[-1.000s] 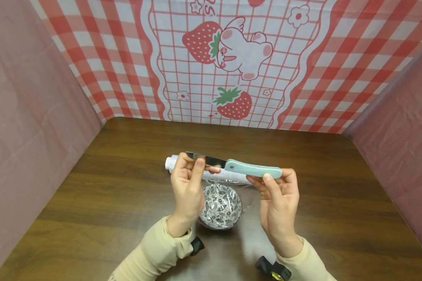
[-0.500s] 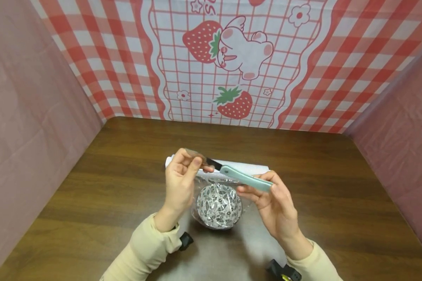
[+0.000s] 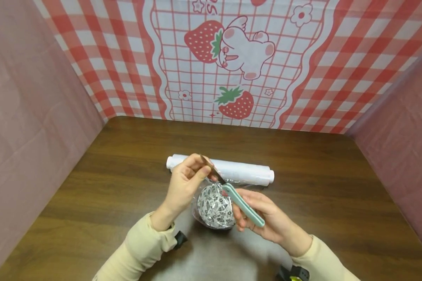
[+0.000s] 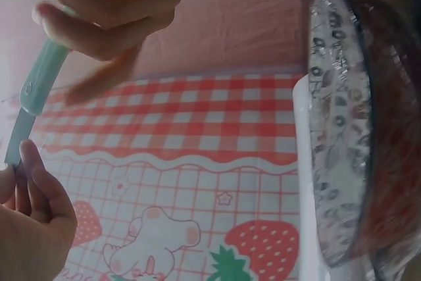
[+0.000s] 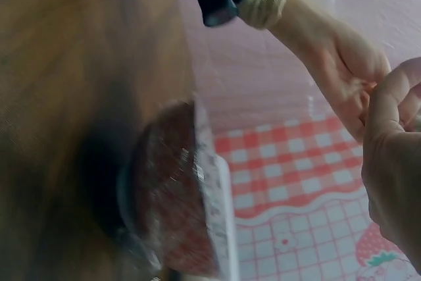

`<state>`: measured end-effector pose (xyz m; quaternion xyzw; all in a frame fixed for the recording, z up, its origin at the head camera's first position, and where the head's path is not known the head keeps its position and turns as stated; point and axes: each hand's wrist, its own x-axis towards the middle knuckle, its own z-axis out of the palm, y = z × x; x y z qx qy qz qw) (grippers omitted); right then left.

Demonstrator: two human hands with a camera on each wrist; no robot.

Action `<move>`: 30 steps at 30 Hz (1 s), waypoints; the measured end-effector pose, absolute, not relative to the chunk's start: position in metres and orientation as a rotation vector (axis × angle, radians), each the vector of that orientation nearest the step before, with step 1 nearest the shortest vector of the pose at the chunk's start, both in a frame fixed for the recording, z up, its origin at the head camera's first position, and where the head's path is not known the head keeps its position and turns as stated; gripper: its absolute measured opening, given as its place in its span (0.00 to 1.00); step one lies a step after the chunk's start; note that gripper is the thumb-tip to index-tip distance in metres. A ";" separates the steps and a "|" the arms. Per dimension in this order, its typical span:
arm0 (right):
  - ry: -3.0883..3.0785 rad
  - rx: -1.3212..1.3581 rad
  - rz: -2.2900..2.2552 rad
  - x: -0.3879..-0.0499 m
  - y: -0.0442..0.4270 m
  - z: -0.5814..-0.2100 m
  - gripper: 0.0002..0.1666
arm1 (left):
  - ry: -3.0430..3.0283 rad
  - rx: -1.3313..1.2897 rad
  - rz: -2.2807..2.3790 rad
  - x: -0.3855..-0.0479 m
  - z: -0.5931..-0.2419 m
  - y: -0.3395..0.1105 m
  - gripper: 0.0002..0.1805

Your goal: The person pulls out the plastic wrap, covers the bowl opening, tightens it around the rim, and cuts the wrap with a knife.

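Note:
A folding knife with a mint-green handle (image 3: 245, 206) and a dark blade (image 3: 214, 171) is held up in front of the bowl. My left hand (image 3: 183, 185) pinches the blade between thumb and fingers. The handle rests against the fingers of my right hand (image 3: 267, 214), which grips it. In the left wrist view, the right hand (image 4: 115, 14) curls around the handle and the left hand (image 4: 43, 218) has the blade. Below the knife stands a patterned bowl (image 3: 212, 208) with cling film stretched over it. In the right wrist view, the knife is hidden behind the hands.
A white roll of cling film (image 3: 242, 171) lies behind the bowl on the brown wooden table (image 3: 109, 175). A red-checked strawberry cloth (image 3: 232, 58) hangs at the back. Pink cloth (image 3: 38, 97) bounds the left side, and more pink cloth (image 3: 404, 109) the right.
The knife has turned from nearly level to a steep slant, its handle end dropping towards me. My right hand has lowered with it. Both hands keep hold of the knife.

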<state>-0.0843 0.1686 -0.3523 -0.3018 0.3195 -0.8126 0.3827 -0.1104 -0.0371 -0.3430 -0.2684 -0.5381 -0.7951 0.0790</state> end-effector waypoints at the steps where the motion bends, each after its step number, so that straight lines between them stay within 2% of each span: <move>1: 0.820 -0.761 -2.056 -0.084 0.167 -0.353 0.24 | -1.611 -0.785 -2.381 -0.110 -0.344 -0.036 0.10; 4: 0.827 -0.734 -2.039 -0.085 0.165 -0.356 0.25 | -1.608 -0.727 -2.389 -0.109 -0.349 -0.032 0.06; 10: 0.773 -0.720 -2.069 -0.087 0.165 -0.358 0.24 | -1.695 -0.672 -2.334 -0.111 -0.351 -0.030 0.14; 12: 0.808 -0.718 -2.083 -0.089 0.166 -0.357 0.24 | -1.752 -0.614 -2.300 -0.111 -0.353 -0.033 0.14; 21: 1.173 -0.596 -2.141 -0.101 0.174 -0.351 0.19 | -1.972 0.012 -2.133 -0.112 -0.384 -0.054 0.07; 26: 1.230 -0.605 -2.156 -0.109 0.175 -0.350 0.17 | -2.174 0.156 -2.052 -0.111 -0.402 -0.062 0.08; 30: 1.224 -0.652 -2.156 -0.112 0.175 -0.350 0.18 | -2.364 0.235 -1.914 -0.107 -0.411 -0.063 0.13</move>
